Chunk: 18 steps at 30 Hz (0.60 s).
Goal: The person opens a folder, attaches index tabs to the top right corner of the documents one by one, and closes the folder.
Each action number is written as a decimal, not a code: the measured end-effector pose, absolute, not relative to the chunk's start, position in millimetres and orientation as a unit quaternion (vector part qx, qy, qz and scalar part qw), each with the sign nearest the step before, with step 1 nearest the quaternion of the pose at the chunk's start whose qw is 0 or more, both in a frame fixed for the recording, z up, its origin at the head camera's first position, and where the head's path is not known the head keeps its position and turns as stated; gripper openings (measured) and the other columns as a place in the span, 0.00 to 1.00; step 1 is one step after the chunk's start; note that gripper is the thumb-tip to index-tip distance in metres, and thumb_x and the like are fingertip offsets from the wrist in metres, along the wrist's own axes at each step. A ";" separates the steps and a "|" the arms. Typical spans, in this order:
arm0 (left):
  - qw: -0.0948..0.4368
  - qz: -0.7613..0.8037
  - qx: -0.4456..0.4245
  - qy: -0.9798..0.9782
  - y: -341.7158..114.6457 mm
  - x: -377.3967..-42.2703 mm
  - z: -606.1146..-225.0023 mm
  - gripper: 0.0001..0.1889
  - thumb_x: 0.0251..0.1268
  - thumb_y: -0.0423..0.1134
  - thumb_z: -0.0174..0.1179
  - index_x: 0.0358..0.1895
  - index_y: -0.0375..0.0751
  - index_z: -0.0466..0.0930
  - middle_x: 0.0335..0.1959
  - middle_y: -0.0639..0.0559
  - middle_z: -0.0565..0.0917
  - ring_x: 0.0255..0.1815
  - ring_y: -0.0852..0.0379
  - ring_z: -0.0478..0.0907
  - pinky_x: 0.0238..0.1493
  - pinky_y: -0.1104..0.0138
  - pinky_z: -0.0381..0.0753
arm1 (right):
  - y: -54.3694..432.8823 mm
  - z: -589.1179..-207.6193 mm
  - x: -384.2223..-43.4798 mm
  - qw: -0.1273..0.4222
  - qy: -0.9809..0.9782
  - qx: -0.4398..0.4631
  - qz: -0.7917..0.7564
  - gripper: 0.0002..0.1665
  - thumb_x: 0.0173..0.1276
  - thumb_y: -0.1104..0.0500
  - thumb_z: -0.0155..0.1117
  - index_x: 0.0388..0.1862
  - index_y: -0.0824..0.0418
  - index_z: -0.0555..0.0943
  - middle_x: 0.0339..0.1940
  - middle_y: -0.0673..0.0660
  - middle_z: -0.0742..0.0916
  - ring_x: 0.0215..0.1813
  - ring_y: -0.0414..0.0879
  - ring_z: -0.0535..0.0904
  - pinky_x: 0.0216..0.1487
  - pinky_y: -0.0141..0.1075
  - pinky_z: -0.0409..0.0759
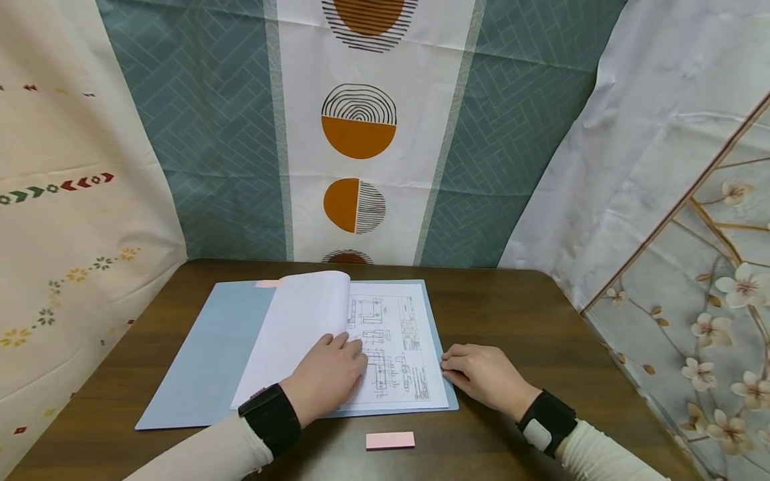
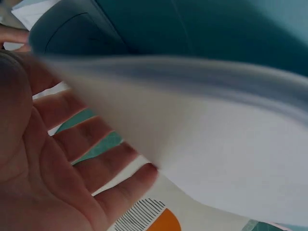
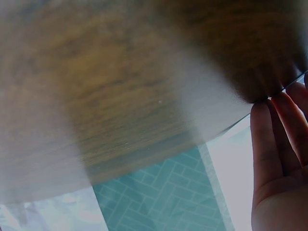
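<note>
A light blue folder (image 1: 198, 354) lies spread on the table, with white sheets inside it. Some pages are turned over to the left as a blank white flap (image 1: 295, 321), its right side curving up at the fold. Under them, a page of technical line drawings (image 1: 415, 374) faces up. My left hand (image 1: 329, 374) rests on the curved fold, fingers extended and slightly spread; in the left wrist view the fingers (image 2: 91, 139) reach along the paper's edge. Beside the folder's right edge, my right hand (image 1: 484, 374) rests with bent, relaxed fingertips on the wooden tabletop.
A small pink strip (image 1: 390, 440) lies on the table (image 1: 511, 307) in front of the folder. Another pink piece (image 1: 267, 283) shows at the folder's top edge. Patterned cloths (image 1: 228, 133) hang behind the table and along both sides.
</note>
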<state>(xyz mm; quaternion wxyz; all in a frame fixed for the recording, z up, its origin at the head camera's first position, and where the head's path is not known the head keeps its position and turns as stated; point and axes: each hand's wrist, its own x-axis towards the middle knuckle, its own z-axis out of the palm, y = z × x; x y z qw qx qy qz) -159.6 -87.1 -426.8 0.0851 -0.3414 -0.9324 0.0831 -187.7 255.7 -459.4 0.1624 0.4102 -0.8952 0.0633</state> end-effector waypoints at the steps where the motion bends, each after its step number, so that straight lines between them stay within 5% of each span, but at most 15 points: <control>1: 0.078 0.086 -0.337 -0.934 -87.6 -160.3 -427.5 0.17 0.77 0.48 0.70 0.59 0.44 0.90 0.61 0.44 0.89 0.68 0.40 0.83 0.67 0.45 0.82 | 255.6 -459.7 -187.8 0.163 -0.895 0.411 0.063 0.10 0.65 0.60 0.86 0.45 0.56 0.96 0.45 0.47 0.92 0.44 0.40 0.89 0.46 0.40 0.90; 12: 0.066 0.060 -0.302 -0.949 -94.5 -167.8 -433.7 0.17 0.74 0.47 0.73 0.59 0.45 0.89 0.53 0.44 0.90 0.47 0.45 0.81 0.53 0.52 0.88 | 255.2 -459.0 -187.8 0.136 -0.906 0.396 0.059 0.10 0.68 0.59 0.84 0.47 0.55 0.96 0.46 0.47 0.92 0.45 0.41 0.89 0.49 0.40 0.90; 18: 0.095 0.062 -0.311 -0.944 -91.2 -168.4 -435.7 0.16 0.72 0.47 0.75 0.57 0.46 0.90 0.55 0.45 0.89 0.54 0.43 0.82 0.59 0.47 0.83 | 254.5 -459.6 -187.8 0.130 -0.909 0.392 0.060 0.10 0.69 0.59 0.84 0.47 0.55 0.96 0.47 0.47 0.92 0.46 0.41 0.89 0.50 0.41 0.90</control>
